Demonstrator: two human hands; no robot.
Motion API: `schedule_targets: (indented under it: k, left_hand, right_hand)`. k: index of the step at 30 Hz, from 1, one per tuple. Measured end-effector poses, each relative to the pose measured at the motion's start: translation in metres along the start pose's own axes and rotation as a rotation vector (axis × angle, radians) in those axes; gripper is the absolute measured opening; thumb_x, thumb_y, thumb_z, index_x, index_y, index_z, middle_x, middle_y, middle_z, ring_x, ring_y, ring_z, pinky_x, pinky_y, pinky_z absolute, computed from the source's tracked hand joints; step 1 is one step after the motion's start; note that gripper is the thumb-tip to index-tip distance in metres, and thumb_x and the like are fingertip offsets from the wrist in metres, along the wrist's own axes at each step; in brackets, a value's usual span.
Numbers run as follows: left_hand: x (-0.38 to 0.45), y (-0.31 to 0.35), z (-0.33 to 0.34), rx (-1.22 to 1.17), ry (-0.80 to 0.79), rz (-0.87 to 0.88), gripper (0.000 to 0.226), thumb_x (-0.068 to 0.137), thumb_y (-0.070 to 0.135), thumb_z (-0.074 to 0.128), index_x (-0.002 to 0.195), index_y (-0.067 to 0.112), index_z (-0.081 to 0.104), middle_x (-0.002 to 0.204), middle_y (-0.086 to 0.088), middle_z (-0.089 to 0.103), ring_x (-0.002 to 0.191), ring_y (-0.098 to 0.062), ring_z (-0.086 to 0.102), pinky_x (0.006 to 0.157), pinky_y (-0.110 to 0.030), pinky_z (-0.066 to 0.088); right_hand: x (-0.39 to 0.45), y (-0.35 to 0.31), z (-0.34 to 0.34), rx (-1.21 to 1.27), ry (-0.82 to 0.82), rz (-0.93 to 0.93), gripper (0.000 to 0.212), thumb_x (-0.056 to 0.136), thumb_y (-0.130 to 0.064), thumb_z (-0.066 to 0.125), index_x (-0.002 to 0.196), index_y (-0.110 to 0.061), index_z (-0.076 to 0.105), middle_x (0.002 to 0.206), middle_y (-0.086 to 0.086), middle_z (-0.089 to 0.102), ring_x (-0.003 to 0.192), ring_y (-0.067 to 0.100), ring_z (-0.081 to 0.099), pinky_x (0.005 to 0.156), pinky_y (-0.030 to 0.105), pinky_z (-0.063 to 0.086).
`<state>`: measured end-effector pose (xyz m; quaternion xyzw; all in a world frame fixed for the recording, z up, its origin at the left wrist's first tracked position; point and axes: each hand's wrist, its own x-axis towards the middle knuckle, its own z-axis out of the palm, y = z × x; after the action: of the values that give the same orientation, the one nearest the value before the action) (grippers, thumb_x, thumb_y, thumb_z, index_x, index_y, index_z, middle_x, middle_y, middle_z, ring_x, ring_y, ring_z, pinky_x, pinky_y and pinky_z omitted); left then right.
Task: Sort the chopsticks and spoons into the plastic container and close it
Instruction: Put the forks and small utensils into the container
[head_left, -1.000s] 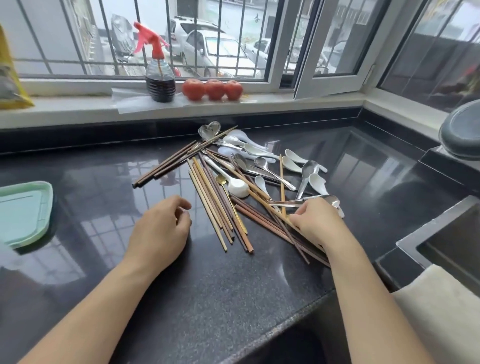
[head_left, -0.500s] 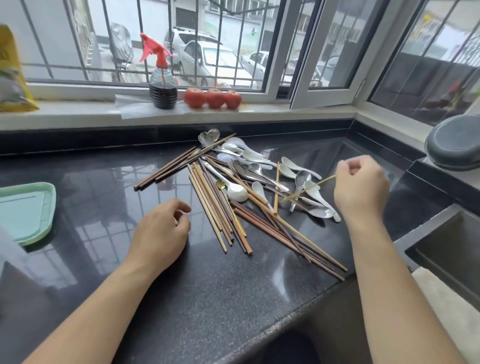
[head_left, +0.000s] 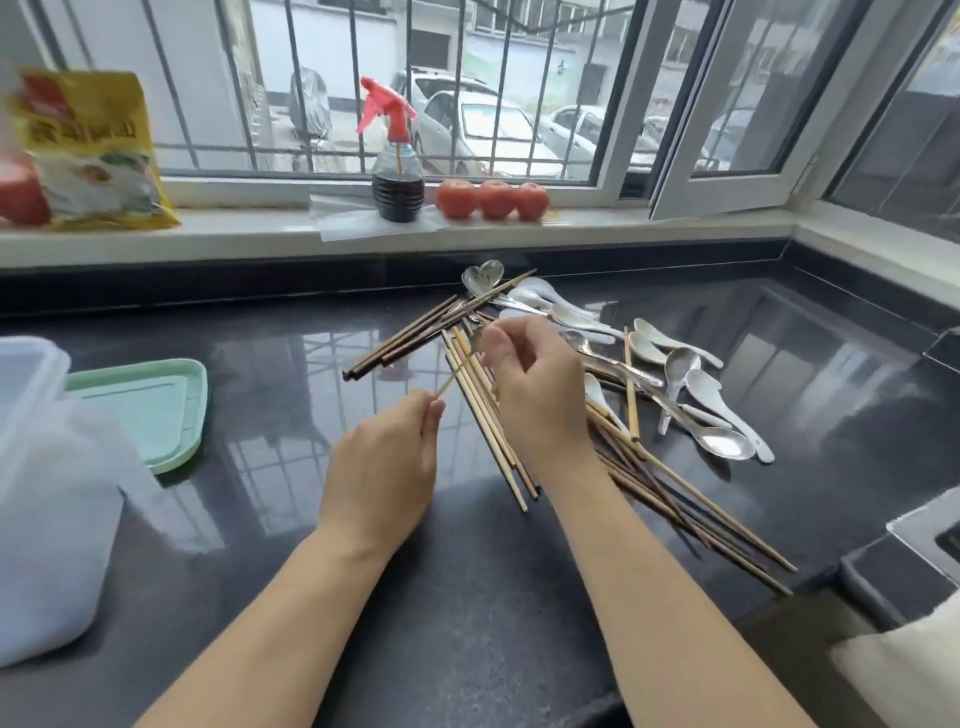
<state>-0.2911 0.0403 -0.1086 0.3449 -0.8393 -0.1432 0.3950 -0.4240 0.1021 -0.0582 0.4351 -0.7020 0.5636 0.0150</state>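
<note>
Nearest the camera, two bare forearms are extended over the dark polished surface (head_left: 467, 597). At about 7 o'clock from the pile, the left hand (head_left: 382, 462) is held with thumb and forefinger pressed onto the lower end of a single pale chopstick (head_left: 457, 371). The right hand (head_left: 535, 384) is raised just beyond it, at the pile's 9 o'clock edge, and the upper end of the same stick is pinched in its grip — the stick is thus carried by both hands at once, clear of the surface.

At the far left, around 9 o'clock, the translucent plastic container (head_left: 47, 499) stands open, with its green lid (head_left: 156, 410) lying flat just beside it. Nothing can be seen inside it from this angle.

Further out, the loose chopsticks (head_left: 675, 499) are fanned across one another, and the spoons (head_left: 696, 395) — metal and white ones — are tangled among them toward 2 o'clock. The sorting is judged to be at its very start.

Hazards are to be expected as follows. A thin stick held only at its tips may rotate or slip during the transfer. The right forearm crosses low over the pile, so sticks near the front edge may be swept off.

On the window ledge at 12 o'clock, a spray bottle (head_left: 397, 171) and three tomatoes (head_left: 493, 200) are placed.
</note>
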Motion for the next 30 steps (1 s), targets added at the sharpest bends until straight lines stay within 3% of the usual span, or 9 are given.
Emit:
schedule_targets:
  k: [2,4,6,8,12,18,23,26,30]
  left_hand:
    - [0.002,-0.002,-0.001,-0.088,-0.007,-0.111,0.025,0.108,0.03,0.039,0.089,0.02,0.052,0.062,0.0,0.056,0.062,-0.031,0.056,0.054,-0.039,0.032]
    - [0.008,-0.005,-0.004,-0.272,0.019,-0.278,0.023,0.109,0.028,0.037,0.095,0.023,0.055,0.059,0.003,0.05,0.057,-0.017,0.05,0.057,-0.041,0.034]
    - [0.014,-0.01,-0.007,-0.416,0.047,-0.396,0.024,0.11,0.026,0.037,0.097,0.026,0.056,0.062,0.003,0.048,0.056,-0.011,0.045,0.057,-0.032,0.035]
    - [0.017,-0.014,-0.007,-0.483,0.047,-0.437,0.024,0.11,0.026,0.037,0.098,0.026,0.058,0.064,0.005,0.047,0.059,-0.01,0.043,0.057,-0.031,0.036]
    - [0.018,-0.013,-0.007,-0.507,0.02,-0.445,0.025,0.11,0.026,0.039,0.096,0.024,0.06,0.062,0.01,0.045,0.059,-0.009,0.041,0.057,-0.03,0.034]
    - [0.017,-0.015,-0.008,-0.55,0.04,-0.44,0.026,0.11,0.025,0.039,0.094,0.023,0.06,0.063,0.009,0.045,0.053,-0.003,0.042,0.052,-0.014,0.036]
    - [0.018,-0.014,-0.004,-0.496,0.018,-0.433,0.026,0.11,0.027,0.039,0.095,0.025,0.06,0.061,0.006,0.044,0.051,-0.004,0.04,0.05,-0.02,0.033]
    - [0.017,-0.011,-0.006,-0.465,0.007,-0.429,0.025,0.11,0.027,0.039,0.097,0.024,0.06,0.065,0.002,0.048,0.053,-0.005,0.041,0.055,-0.029,0.036]
    - [0.015,-0.006,-0.008,-0.513,0.01,-0.423,0.025,0.11,0.022,0.039,0.097,0.018,0.06,0.065,-0.003,0.048,0.052,-0.005,0.044,0.048,-0.018,0.036]
  right_hand:
    - [0.002,0.021,0.0,-0.109,-0.051,0.033,0.015,0.101,-0.031,0.059,0.107,-0.02,0.068,0.091,-0.01,0.066,0.082,0.002,0.061,0.073,0.02,0.05]
    - [0.006,0.037,-0.009,-0.291,0.028,0.051,0.012,0.1,-0.023,0.06,0.104,-0.019,0.07,0.094,-0.007,0.066,0.083,0.002,0.057,0.072,0.009,0.04]
    - [0.008,0.047,-0.017,-0.473,0.097,0.116,0.013,0.098,-0.018,0.06,0.1,-0.017,0.073,0.098,-0.001,0.067,0.094,0.014,0.057,0.077,0.016,0.038]
    - [0.008,0.05,-0.017,-0.609,0.038,0.187,0.015,0.098,-0.02,0.06,0.1,-0.018,0.075,0.104,0.004,0.067,0.106,0.025,0.053,0.087,0.032,0.041]
    - [0.02,0.04,-0.006,-0.81,-0.087,0.183,0.015,0.098,-0.028,0.061,0.1,-0.023,0.074,0.106,0.003,0.067,0.111,0.028,0.052,0.096,0.043,0.041]
    - [0.047,0.022,0.014,-0.963,-0.341,0.336,0.008,0.09,-0.012,0.056,0.093,-0.018,0.052,0.103,0.007,0.065,0.11,0.031,0.058,0.103,0.047,0.036]
    - [0.048,0.024,0.013,-0.999,-0.383,0.336,0.009,0.089,-0.013,0.055,0.084,-0.019,0.052,0.075,0.0,0.05,0.092,0.028,0.055,0.104,0.049,0.032]
    - [0.047,0.025,0.014,-1.017,-0.389,0.313,0.015,0.089,-0.012,0.055,0.079,-0.02,0.048,0.071,-0.002,0.044,0.084,0.026,0.048,0.104,0.049,0.031]
    - [0.046,0.027,0.012,-1.013,-0.384,0.267,0.025,0.091,-0.013,0.055,0.07,-0.02,0.043,0.073,-0.002,0.047,0.086,0.026,0.049,0.101,0.047,0.033]
